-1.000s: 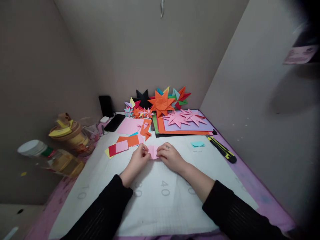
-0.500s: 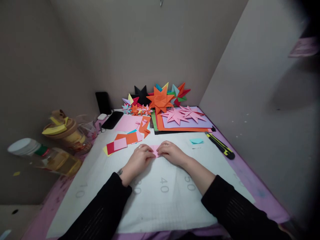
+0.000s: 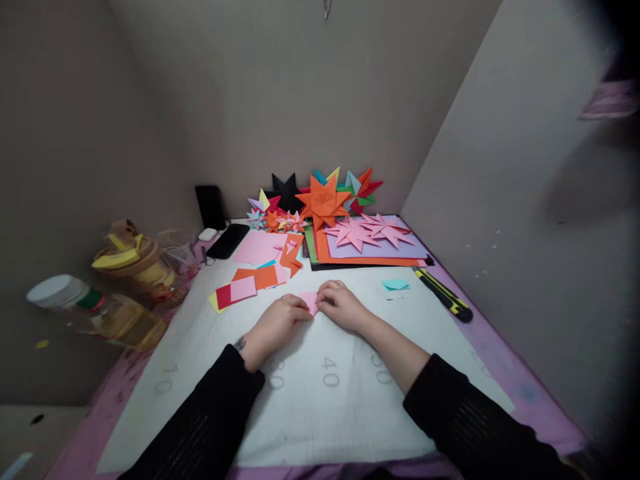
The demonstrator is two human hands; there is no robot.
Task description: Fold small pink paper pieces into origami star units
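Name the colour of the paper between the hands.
The paper is pink; it shows in the head view.

We observe black sleeves (image 3: 200,417) with fine lines, ending behind the grip. We note a dark wrist marking (image 3: 241,343) between the left cuff (image 3: 246,381) and the grip.

Looks forward and down from the head, out over both sleeves (image 3: 200,408) to the hands (image 3: 280,323), from near above the counter (image 3: 537,407); reaches the back wall (image 3: 240,93), taking in side walls (image 3: 520,200) too.
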